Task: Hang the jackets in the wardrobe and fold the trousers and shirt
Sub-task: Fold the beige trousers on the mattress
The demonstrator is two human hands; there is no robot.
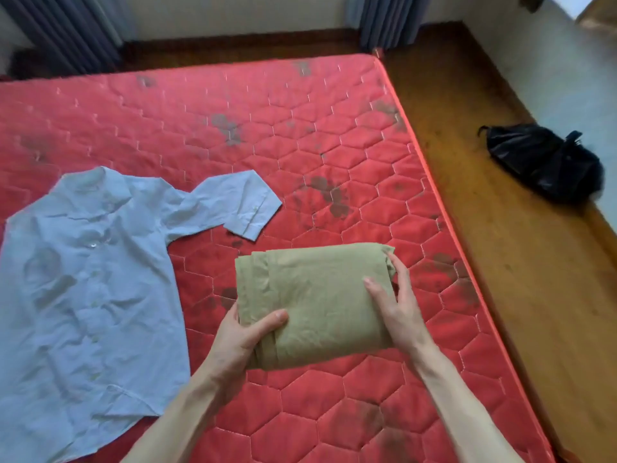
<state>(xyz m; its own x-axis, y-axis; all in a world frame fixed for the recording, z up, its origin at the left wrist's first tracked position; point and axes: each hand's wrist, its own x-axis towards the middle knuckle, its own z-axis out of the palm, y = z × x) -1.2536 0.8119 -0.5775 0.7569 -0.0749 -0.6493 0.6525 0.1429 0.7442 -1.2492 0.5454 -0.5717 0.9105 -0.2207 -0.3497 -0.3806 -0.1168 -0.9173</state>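
We hold the folded trousers point(314, 302) at frame centre over the mattress point(233, 128): left hand point(245, 332) grips the near-left corner, right hand point(397, 305) clasps the right edge. Keep layers square, set down flat. Shirt point(90, 279) lies unfolded at left.

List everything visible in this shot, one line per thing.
Folded olive-green cotton trousers: one, olive, near middle of mattress, held at both ends.
Light blue short-sleeved button shirt: one, pale blue, spread flat at left.
Red quilted mattress: one, red with dark stains, fills the view.
Black plastic bag: one, black, on floor at right.
Brown wooden floor: brown, right of mattress.
Blue-grey curtains: two, along far wall.
Hands: left hand and right hand, gripping the trousers.
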